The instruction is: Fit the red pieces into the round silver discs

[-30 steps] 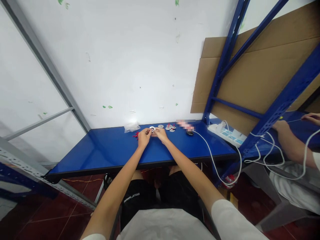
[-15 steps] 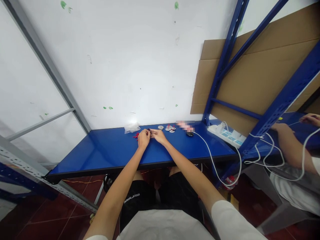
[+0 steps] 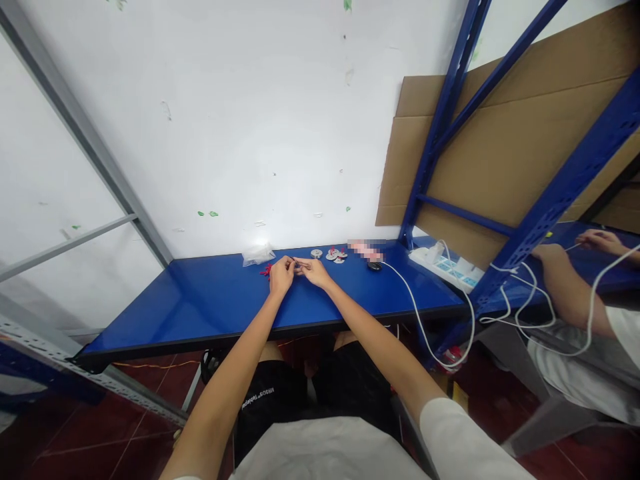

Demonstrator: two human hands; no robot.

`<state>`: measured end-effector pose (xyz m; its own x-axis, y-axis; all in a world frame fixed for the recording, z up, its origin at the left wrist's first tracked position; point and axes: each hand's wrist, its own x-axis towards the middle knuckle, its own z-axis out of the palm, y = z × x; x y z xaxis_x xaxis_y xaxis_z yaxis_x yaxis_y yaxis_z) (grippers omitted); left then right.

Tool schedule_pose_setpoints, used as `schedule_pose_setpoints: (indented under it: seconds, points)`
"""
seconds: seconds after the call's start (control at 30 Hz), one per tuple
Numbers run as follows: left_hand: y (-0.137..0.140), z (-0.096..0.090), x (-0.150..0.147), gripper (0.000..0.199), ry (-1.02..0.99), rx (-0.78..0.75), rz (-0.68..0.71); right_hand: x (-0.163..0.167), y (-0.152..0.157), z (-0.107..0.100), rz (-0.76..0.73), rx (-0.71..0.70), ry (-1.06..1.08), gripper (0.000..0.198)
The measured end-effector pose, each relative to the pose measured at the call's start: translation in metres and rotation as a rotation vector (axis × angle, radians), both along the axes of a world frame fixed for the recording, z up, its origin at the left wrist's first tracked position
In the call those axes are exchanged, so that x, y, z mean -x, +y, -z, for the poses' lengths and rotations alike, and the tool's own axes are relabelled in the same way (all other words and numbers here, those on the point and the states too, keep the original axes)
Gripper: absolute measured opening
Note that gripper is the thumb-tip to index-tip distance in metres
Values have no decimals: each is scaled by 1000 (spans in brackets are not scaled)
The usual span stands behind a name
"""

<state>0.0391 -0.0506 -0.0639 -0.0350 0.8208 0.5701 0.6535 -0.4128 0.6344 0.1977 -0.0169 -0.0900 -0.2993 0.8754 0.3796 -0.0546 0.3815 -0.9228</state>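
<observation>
My left hand (image 3: 282,273) and my right hand (image 3: 313,272) meet over the blue table (image 3: 200,300). The fingers of both pinch at a small dark item between them, too tiny and covered to name. Just left of my left hand lies a little heap of red pieces (image 3: 265,270), partly hidden by that hand. Behind my hands rests a clear plastic bag (image 3: 259,253). Beyond my right hand are a round whitish disc (image 3: 317,254) and a cluster of similar discs with red bits (image 3: 337,255).
A blurred-out pinkish thing (image 3: 366,251) and a round black object (image 3: 374,266) lie right of the discs. A white cable runs to a power strip (image 3: 447,268) beside the blue rack post (image 3: 435,147). At the far right, another person's hands (image 3: 600,240) work at a neighbouring table.
The whole view has shifted a little, so things sit slightly further left. My fingers have moved slightly around the small item; both hands stay together.
</observation>
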Motion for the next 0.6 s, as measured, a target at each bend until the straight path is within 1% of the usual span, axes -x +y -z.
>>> schedule_pose_setpoints:
  seconds: [0.1, 0.23, 0.3, 0.47, 0.6]
  points:
    - [3, 1, 1, 7, -155, 47, 46, -1, 2, 1, 31, -7, -1, 43]
    - [6, 3, 2, 15, -336, 118, 163, -2, 2, -2, 105, 15, -23, 30]
    - [8, 4, 3, 21, -387, 133, 218, -3, 2, -4, 120, 18, -26, 27]
    - [11, 6, 7, 30, -519, 159, 301, -5, 0, -7, 137, 6, -19, 24]
    - [11, 6, 10, 35, -565, 204, 361, -10, -2, -9, 154, -19, -34, 24]
